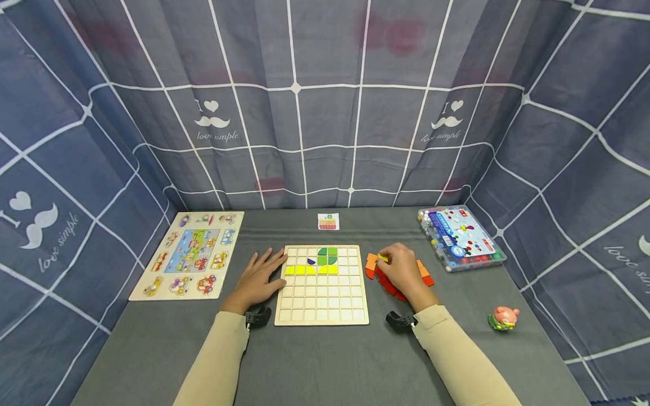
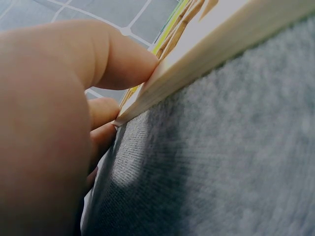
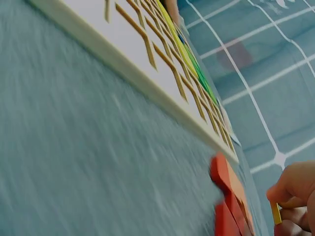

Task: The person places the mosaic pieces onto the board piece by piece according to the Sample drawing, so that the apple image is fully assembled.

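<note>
A wooden grid board (image 1: 321, 299) lies flat on the table. Set in its cells are a row of yellow squares (image 1: 301, 270), green pieces (image 1: 327, 256) and a dark blue half-round piece (image 1: 311, 261). My left hand (image 1: 258, 283) spreads its fingers at the board's left edge, the thumb touching the side in the left wrist view. To the right of the board, my right hand (image 1: 400, 269) pinches a small yellow piece (image 3: 276, 213) between thumb and finger. Beneath and around that hand lie orange pieces (image 1: 371, 262) and red pieces (image 1: 389, 286), partly hidden by it.
At the left is a wooden picture puzzle (image 1: 175, 285). A small pattern card (image 1: 328, 221) lies behind the board. To the right stand a clear plastic box (image 1: 459, 237) of colourful pieces and a pink pig figurine (image 1: 504, 317). A checked curtain (image 1: 325, 118) surrounds the table.
</note>
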`<state>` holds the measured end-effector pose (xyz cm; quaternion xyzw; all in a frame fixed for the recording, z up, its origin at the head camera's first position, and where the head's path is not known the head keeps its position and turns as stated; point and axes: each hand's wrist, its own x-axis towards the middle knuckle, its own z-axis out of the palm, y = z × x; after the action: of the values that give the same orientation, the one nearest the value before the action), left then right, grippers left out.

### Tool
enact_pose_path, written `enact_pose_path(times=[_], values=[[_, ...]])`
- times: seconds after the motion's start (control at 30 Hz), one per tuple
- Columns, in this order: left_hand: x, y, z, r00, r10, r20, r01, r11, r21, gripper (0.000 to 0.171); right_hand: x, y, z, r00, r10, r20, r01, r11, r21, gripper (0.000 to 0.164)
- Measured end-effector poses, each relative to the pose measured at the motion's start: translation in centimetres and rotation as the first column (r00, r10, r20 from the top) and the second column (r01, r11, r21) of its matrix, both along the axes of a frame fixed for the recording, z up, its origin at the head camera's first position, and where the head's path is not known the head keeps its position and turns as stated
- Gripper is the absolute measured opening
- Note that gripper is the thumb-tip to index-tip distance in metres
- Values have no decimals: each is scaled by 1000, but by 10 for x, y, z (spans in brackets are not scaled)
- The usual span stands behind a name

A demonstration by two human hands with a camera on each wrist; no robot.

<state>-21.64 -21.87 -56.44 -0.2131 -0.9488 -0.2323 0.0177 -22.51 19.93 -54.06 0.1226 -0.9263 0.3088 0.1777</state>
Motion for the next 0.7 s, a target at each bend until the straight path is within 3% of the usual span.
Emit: enact_pose_path(times=[0.37,0.7], values=[[1,0,1,1000,5,9,-5,1000,-7,72,7,-45,-1,984,180,6,-180,983,-37,14],[3,1,4,1000,-5,-6,5,1000,7,72,10,-70,-2,961,277,22,-278,961,9,10]])
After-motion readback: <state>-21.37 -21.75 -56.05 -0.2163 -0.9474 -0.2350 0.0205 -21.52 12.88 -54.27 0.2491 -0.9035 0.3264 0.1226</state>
